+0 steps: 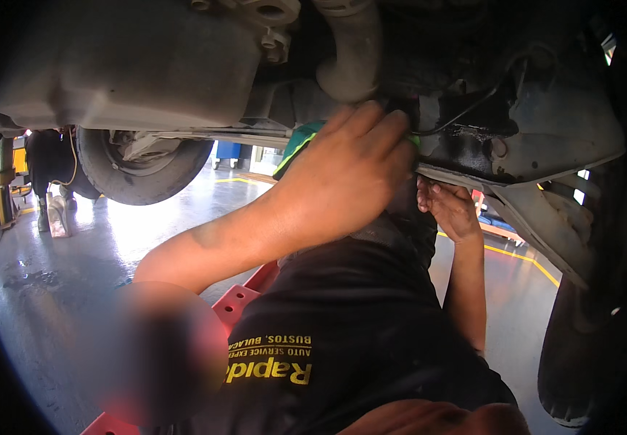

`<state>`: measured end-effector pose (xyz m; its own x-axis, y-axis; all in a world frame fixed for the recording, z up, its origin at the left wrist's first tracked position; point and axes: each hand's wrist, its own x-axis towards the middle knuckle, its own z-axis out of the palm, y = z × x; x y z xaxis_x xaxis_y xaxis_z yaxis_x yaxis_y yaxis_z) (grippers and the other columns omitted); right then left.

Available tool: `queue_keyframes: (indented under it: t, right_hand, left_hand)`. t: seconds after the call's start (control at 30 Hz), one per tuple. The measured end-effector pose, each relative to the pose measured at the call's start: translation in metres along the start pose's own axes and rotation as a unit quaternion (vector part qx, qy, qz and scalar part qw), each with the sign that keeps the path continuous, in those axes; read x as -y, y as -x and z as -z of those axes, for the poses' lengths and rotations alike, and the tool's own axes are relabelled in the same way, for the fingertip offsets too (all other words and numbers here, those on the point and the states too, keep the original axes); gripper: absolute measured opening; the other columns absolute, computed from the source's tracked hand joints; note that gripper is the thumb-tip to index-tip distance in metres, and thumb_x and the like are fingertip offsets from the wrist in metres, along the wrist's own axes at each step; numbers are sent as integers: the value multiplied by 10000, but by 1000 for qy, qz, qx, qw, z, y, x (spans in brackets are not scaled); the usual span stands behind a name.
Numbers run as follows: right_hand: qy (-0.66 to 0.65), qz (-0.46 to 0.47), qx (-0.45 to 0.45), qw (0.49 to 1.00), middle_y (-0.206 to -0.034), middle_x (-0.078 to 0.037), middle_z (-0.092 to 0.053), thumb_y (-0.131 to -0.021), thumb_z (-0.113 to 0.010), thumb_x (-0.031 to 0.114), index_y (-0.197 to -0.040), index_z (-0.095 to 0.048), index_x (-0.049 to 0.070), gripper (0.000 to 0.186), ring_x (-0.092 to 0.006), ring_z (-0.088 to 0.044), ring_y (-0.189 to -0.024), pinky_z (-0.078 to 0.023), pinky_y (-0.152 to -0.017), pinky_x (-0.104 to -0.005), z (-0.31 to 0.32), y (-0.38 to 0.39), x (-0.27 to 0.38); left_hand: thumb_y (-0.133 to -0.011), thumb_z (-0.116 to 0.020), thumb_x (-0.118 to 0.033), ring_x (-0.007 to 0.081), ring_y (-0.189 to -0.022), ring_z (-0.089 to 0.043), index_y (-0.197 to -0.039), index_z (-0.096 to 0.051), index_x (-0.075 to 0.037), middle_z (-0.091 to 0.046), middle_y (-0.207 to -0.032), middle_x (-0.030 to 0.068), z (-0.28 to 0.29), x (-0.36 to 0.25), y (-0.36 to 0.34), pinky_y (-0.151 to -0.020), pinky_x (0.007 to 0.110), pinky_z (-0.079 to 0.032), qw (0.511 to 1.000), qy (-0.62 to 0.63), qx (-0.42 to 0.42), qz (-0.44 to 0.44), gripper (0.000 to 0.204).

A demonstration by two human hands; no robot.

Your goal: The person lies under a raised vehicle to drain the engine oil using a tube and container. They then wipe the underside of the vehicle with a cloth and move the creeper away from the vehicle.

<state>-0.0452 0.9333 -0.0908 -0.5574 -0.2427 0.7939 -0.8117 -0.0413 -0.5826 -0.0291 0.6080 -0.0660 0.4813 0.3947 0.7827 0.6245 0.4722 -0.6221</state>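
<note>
Vehicle underside (125,72) is filling the upper frame, one tyre (136,190) showing at left. Beside one green item (299,143), the left hand (371,156) is curling over at centre, its hold hidden. Right of centre, the right hand (450,206) is half-curling below one metal edge (466,178), perhaps touching it; whether it is gripping anything, I cannot tell.

dim vehicle underside (125,65), bright floor (103,225)
white glare lies on the floor; the outer corners are black, edges look bent, and lower left is strongly blurred.
</note>
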Motion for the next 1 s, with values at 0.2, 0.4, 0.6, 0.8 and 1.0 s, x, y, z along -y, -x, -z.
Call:
queue_keyframes:
  t: [0.2, 0.4, 0.6, 0.8, 1.0]
  right_hand:
    - [27, -9, 37, 999, -1119, -84, -637, -981, -592, 117, -1191, -644, -11, 251, -182, -606, -842, -464, -730, -304, 1, 8, -3]
    - [27, -13, 41, 999, -1108, -93, -641, -986, -579, 108, -1204, -635, -33, 265, -180, -596, -837, -463, -729, -301, 3, 6, 0]
    - [13, -20, 2, 1000, -1104, -110, -648, -973, -590, 87, -1227, -626, -34, 284, -186, -601, -825, -471, -726, -309, -3, 8, 0]
    - [5, -21, 9, 1000, -1073, -102, -640, -952, -606, 75, -1213, -609, 21, 266, -200, -613, -855, -472, -723, -327, -13, 10, 7]
    - [-8, -1, -156, 988, -1117, -57, -632, -892, -717, 231, -1274, -559, 83, 439, -189, -614, -967, -483, -804, -345, -55, 14, 17]
  left_hand:
    - [-765, -709, -69, 275, -1133, -560, -1178, -686, -87, -666, -1164, 66, 36, -2, 6, -968, 409, -448, 996, -15, 79, 34, 414]
    - [-731, -673, 6, 281, -1134, -553, -1303, -638, -98, -679, -1191, 50, 31, 6, 4, -997, 416, -436, 996, 11, 85, 15, 583]
    - [-726, -656, 5, 287, -1064, -557, -1246, -671, -73, -680, -1147, 74, 15, -7, 0, -932, 415, -451, 999, 31, -5, 40, 526]
    - [-752, -656, -44, 265, -1041, -570, -1164, -694, -59, -678, -1078, 62, 15, -3, -1, -892, 394, -469, 994, 104, -29, 31, 414]
    - [-753, -661, -130, 241, -982, -587, -1076, -707, -18, -660, -1011, 67, -5, -28, -21, -848, 360, -492, 984, 150, -98, -10, 345]
